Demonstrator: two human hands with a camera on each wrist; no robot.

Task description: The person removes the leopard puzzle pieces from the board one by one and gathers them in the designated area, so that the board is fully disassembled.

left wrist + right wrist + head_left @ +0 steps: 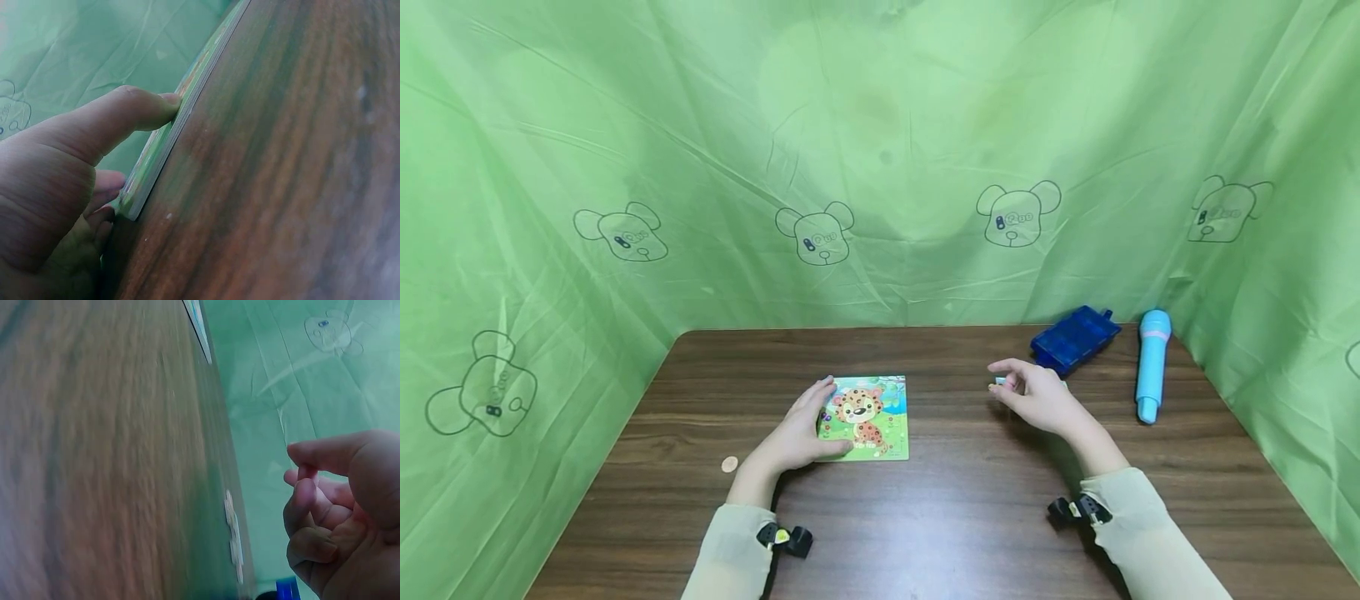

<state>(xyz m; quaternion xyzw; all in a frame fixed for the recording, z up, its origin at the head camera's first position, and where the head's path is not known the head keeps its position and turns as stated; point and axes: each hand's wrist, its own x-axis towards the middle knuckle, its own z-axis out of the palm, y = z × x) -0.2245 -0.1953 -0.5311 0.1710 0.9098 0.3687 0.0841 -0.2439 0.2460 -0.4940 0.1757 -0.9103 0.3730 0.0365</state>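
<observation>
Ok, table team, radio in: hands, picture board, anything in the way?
Left hand touching leopard picture board. Right hand near flat pieces, nothing visibly held. Nothing seen between them and the board; blue plastic case lies beyond the right hand.

the left grip (69, 165) rests its thumb on a thin board (149, 175) on the wood-grained table (269, 175).

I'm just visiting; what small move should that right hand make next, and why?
Probably lower the right hand and pinch one of the thin flat pieces: it hovers just above them, seemingly empty, while the left hand touches the leopard picture board.
</observation>
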